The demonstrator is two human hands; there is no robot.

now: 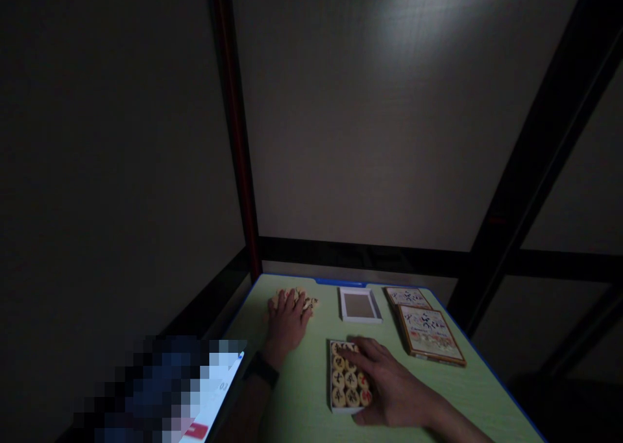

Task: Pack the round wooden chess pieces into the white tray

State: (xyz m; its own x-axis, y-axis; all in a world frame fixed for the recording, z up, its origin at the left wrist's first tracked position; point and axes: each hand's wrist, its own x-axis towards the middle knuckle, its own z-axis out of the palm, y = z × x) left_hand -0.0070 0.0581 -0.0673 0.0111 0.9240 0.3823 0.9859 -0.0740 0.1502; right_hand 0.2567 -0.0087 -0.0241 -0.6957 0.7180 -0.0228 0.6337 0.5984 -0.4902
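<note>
Left hand point(288, 323) spread over loose pieces point(312, 302); right hand point(389, 386) half-curled over box point(342, 410); both holds unclear; pieces beyond box, leftward.

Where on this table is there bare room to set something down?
Bare tabletop shows between the left wristband and the piece-filled box, and between the right forearm and the Chinese chess boxes. Crowded: far left, loose xiangqi pieces under the left hand; far right, those boxes.

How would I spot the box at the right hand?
On the green table, find the right hand. Partly beneath it lies a white box. Unlike the white tray beyond it, this one holds rows of round pieces.
</note>
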